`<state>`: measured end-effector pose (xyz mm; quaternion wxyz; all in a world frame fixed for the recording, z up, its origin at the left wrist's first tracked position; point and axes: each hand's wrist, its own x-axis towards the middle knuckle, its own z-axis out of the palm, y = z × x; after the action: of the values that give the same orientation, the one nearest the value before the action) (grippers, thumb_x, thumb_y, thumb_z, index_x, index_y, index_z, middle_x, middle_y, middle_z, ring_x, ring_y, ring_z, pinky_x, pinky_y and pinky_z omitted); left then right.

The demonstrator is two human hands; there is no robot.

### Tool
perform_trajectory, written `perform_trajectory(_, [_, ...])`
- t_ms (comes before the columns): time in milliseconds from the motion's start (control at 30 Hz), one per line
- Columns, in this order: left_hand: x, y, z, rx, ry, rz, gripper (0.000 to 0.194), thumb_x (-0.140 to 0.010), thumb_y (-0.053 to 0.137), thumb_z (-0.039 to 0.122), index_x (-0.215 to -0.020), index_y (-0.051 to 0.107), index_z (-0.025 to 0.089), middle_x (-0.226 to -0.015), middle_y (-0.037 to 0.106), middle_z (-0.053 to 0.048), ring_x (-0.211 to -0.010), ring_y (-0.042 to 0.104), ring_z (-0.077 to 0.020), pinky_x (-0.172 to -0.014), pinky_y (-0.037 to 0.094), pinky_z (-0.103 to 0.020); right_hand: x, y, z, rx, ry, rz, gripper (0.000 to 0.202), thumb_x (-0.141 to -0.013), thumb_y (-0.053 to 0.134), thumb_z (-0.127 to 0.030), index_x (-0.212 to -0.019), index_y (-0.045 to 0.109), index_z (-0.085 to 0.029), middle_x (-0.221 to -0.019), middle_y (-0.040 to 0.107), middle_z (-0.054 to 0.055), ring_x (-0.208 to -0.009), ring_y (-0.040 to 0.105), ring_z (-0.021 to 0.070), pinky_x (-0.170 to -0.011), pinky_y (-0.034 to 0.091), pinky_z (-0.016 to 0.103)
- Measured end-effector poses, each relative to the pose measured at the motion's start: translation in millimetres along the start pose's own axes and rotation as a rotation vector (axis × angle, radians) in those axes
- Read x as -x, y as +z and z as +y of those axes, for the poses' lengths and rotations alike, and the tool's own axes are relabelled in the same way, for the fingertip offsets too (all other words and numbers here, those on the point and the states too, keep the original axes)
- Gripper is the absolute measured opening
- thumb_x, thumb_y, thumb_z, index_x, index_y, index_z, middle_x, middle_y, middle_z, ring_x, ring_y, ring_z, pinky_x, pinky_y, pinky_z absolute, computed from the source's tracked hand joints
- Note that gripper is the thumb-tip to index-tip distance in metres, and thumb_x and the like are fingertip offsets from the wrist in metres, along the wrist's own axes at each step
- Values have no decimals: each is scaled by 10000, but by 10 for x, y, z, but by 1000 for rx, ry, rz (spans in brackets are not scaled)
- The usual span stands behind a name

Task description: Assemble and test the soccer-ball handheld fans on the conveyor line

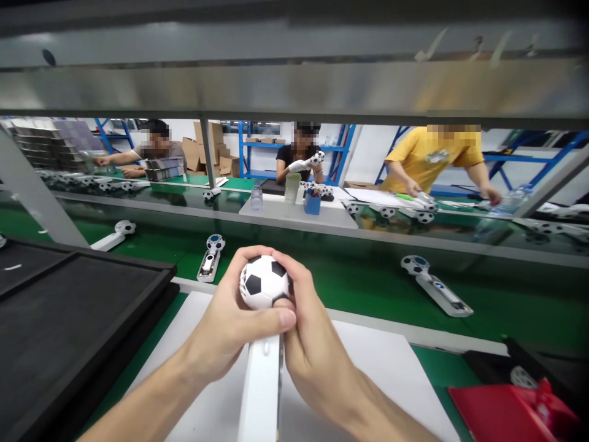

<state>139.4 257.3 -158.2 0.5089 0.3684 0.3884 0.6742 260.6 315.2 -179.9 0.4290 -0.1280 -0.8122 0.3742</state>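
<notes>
- Both hands are together, clamped on one thing: a white handheld gadget with a football-patterned ball head (264, 282) and a long white handle (261, 387) running down toward the wearer.
- The left hand (230, 319) cups the ball from the left, its thumb laid across just under the ball.
- The right hand (313, 334) wraps in from the right, fingers curled over the top and side of the ball.
- The gadget is held above a white mat (391, 368) on the green bench.
- A black tray (69, 319) sits to the left, a red bin (515, 408) to the right.
- Beyond the hands, on the green conveyor belt (359, 288), lie more ball-headed units, one (209, 258) near, another (435, 285) off right.
- Three people work across the belt.
</notes>
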Motion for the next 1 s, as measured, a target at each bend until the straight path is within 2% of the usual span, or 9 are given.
perform_trajectory(267, [-9,-33,27,4,-34,-72,573,-659,848,117,-1107,523,265,-822,649,11,-698,620,-109,-651,517,-183,32,64,20,52,-59,61,589,-905,423,-87,-1456,288,-247,-1436,398,77,-1271,466,199,-1050,463,352])
perform_trajectory(500, [18,38,46,-31,43,14,563,-610,854,102,-1073,575,259,-779,671,8,-651,652,-130,-595,516,-175,25,35,19,76,-130,74,565,-906,420,-77,-1426,282,-250,-1418,388,102,-1262,463,226,-1018,481,393])
perform_trajectory(700, [-37,23,71,-63,90,31,555,-576,870,89,-1039,612,255,-797,673,7,-628,647,-120,-581,513,-166,-43,12,63,38,-168,61,532,-904,422,-66,-1393,303,-242,-1402,393,102,-1285,449,218,-1051,466,394])
perform_trajectory(833, [-70,9,82,-148,185,101,536,-539,913,148,-994,642,233,-797,663,-6,-638,644,-136,-561,511,-171,-82,-28,110,-145,-125,-25,428,-1007,413,-172,-1409,303,-270,-1462,377,102,-1346,441,233,-1023,511,392])
perform_trajectory(933, [-80,-43,125,-141,201,36,554,-526,944,293,-989,648,223,-871,670,-30,-678,647,-153,-582,528,-197,-95,-71,109,-220,-65,-122,467,-1031,452,-255,-1466,289,-310,-1515,372,75,-1409,385,259,-1034,514,401])
perform_trajectory(1000, [-78,-93,166,-143,165,-26,555,-539,941,305,-1003,647,222,-919,669,-36,-710,650,-157,-609,531,-204,-97,-100,88,-216,-63,-156,478,-1034,463,-301,-1481,296,-328,-1533,374,53,-1424,367,263,-1076,482,417])
